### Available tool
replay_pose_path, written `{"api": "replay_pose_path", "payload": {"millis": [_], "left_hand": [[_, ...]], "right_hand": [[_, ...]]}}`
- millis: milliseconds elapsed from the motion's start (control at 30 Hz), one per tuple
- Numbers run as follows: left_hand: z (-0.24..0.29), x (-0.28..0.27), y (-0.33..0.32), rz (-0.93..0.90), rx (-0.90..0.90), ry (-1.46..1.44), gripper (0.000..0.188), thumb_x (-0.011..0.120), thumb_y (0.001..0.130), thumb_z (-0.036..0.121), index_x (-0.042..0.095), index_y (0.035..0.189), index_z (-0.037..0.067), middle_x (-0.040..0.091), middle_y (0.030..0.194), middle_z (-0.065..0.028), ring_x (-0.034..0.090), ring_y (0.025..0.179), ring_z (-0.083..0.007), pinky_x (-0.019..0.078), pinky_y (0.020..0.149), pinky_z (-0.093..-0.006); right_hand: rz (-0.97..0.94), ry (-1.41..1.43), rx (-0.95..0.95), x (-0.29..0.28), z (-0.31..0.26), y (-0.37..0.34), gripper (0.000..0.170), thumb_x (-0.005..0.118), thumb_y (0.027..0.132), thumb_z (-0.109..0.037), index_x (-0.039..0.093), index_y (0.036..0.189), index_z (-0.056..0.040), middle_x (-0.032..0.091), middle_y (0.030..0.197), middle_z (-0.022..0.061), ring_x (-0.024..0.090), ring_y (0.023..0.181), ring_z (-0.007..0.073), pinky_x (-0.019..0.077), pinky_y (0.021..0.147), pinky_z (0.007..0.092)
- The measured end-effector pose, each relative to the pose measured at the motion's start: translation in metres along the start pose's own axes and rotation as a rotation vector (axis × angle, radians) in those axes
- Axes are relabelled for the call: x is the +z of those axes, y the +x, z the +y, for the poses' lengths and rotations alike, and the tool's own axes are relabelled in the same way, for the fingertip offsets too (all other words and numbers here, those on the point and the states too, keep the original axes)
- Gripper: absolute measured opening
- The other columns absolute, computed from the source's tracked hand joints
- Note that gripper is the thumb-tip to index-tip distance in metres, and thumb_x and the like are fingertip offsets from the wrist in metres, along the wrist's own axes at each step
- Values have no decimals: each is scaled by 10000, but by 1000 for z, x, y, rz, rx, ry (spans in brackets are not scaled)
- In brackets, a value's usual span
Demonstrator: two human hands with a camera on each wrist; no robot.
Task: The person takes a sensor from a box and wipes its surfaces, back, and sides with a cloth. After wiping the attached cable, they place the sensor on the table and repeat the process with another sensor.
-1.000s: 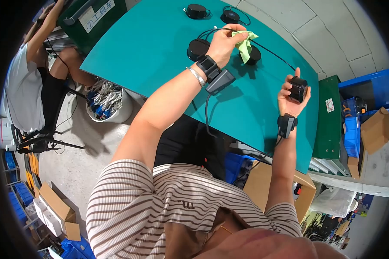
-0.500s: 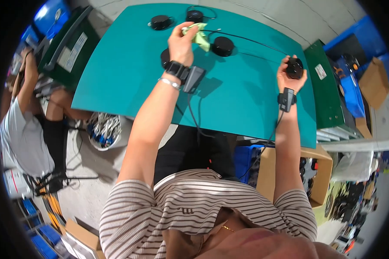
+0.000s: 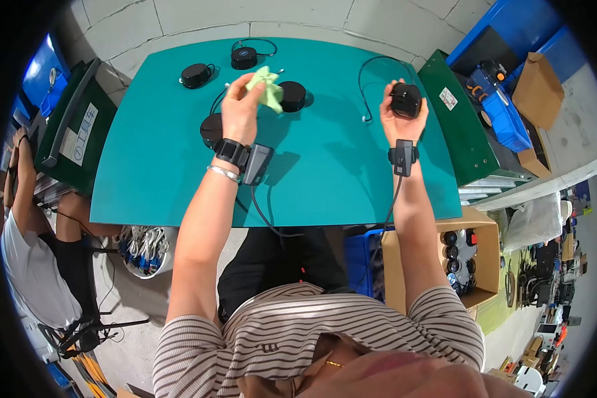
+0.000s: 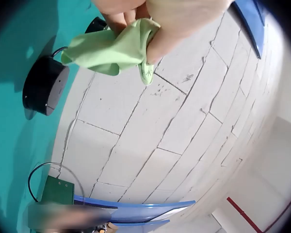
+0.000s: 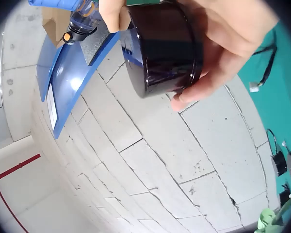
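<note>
My left hand (image 3: 240, 119) pinches a light green cloth (image 3: 266, 89) above the teal table (image 3: 312, 192). In the left wrist view the cloth (image 4: 111, 48) hangs from the fingertips. My right hand (image 3: 402, 123) grips a round black device (image 3: 405, 100) at the table's right part, its glossy side showing in the right wrist view (image 5: 165, 48). The device's cable (image 3: 361, 86) curves over the table, its white plug lying left of the hand. Black round devices stand near the left hand, one (image 3: 292, 96) right of the cloth, another (image 3: 211, 130) partly behind the wrist.
Two more round devices (image 3: 195, 75) (image 3: 244, 58) with cables stand at the back left. Green cabinets flank the table, one at the right (image 3: 471, 126). A cardboard box (image 3: 487, 259) with black parts and a bin of cables (image 3: 146, 249) are below. A seated person (image 3: 36, 265) is at the left.
The head view has shifted. The cable that stretched between my hands is free of the left hand, its plug end lying near the right hand. Both hands keep hold of the cloth and the device.
</note>
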State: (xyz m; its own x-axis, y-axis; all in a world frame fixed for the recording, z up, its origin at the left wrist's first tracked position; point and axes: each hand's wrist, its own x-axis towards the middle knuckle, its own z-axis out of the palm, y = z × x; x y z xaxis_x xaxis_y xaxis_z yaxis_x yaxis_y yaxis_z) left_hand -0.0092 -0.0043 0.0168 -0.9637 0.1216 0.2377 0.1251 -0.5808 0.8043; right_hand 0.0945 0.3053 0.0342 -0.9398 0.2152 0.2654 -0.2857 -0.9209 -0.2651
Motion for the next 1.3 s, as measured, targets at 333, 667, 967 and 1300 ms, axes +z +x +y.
{"api": "replay_pose_path", "payload": {"millis": [333,667,967,1300], "left_hand": [[3,44,-54,-544,6,384,285,689,839,56,597,1108,44,592,1019,-9,565,915,-82,474,771,-229],[-10,32,-40,-350,-190,151,302,679,888,236,591,1106,46,603,999,-9,556,927,-82,455,819,-241],[-16,37,-48,-457,-259,185,263,668,888,190,581,1088,43,596,991,-5,555,921,-68,466,811,-243],[-21,27,-40,-429,-362,236,228,618,920,205,586,1066,33,611,953,-5,581,871,-65,474,770,-228]], "right_hand": [[98,-523,366,28,94,-33,606,397,937,-586,532,1221,-68,581,1187,80,576,1055,210,534,838,376],[175,-487,526,27,91,-30,560,469,900,-567,569,1175,-90,608,1137,77,574,1047,216,488,882,382],[319,-539,388,26,96,-32,423,532,889,-500,613,1046,-116,633,1063,34,589,963,197,462,848,376],[83,-940,335,16,94,-35,367,439,971,-395,583,1087,-78,638,1033,49,606,947,135,483,833,282]]}}
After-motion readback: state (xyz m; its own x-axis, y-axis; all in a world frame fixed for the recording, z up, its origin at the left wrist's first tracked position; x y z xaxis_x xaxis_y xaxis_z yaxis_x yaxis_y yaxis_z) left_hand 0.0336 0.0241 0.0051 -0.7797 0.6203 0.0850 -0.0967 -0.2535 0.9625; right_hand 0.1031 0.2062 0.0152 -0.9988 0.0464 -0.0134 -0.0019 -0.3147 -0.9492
